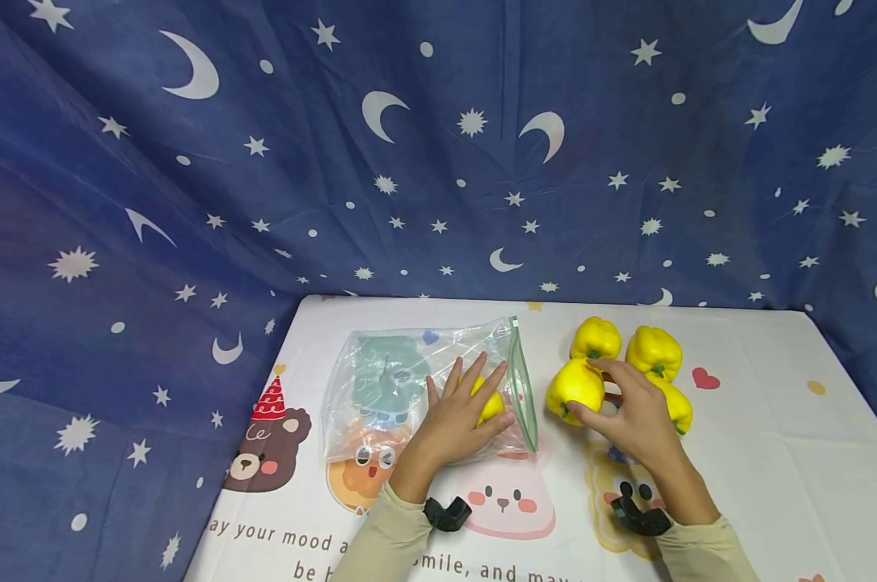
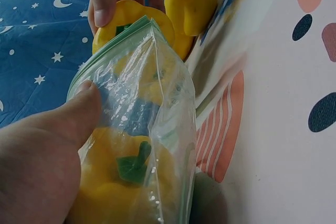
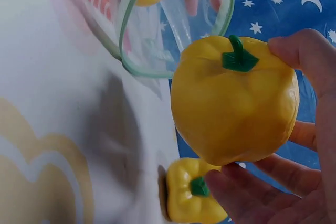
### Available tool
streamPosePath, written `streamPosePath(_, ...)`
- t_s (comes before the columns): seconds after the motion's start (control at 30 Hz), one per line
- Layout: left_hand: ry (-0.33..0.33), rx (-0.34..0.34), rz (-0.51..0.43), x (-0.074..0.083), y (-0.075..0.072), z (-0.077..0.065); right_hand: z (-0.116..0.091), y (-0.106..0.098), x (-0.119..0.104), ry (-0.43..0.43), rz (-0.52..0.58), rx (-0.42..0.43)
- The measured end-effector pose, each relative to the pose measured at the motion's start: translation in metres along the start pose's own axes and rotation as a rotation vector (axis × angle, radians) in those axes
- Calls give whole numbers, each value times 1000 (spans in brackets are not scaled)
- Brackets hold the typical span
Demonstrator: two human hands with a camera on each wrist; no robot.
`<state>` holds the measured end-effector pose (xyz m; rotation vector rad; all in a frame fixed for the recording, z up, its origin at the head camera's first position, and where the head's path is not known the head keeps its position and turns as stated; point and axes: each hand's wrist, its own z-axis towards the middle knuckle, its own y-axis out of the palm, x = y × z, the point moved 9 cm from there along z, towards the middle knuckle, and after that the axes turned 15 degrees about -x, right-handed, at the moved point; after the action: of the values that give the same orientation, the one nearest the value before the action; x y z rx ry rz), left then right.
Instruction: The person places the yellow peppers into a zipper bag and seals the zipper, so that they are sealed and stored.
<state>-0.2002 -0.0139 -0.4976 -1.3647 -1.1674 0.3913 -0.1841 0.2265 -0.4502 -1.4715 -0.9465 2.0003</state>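
Observation:
My left hand (image 1: pixel 449 420) lies over a clear zip bag (image 1: pixel 343 380), fingers spread and straight. Under the plastic by that hand sits a yellow bell pepper (image 1: pixel 491 408); its green stem shows through the film in the left wrist view. The bag's green-edged mouth (image 3: pixel 124 40) stands open in the right wrist view, facing the right hand. With thumb and fingers my right hand (image 1: pixel 634 412) grips another yellow bell pepper (image 1: pixel 575 390), just right of the mouth. Its green stem (image 3: pixel 240 60) faces the right wrist camera.
Behind and beside my right hand are three more peppers: one at the back (image 1: pixel 596 336), one farther right (image 1: pixel 655 351), and one partly hidden by the hand (image 1: pixel 676 404). A cartoon-printed white cloth (image 1: pixel 773 485) covers the table. A blue star-patterned curtain (image 1: pixel 423 242) hangs behind.

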Motion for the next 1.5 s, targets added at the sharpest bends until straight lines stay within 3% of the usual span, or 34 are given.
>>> streamPosePath(0.37,-8,-9,-4,1,-1,-1,3,22,10,111,153,-93)
streamPosePath(0.9,-25,-21,-5,0,0,0,8,57,16,186,442,-258)
streamPosePath(1.3,-26,-26,-9,-1,1,0,9,73,18,222,578,-291)
streamPosePath(1.5,-25,-31,-6,-1,2,1,11,80,19,233,577,-287)
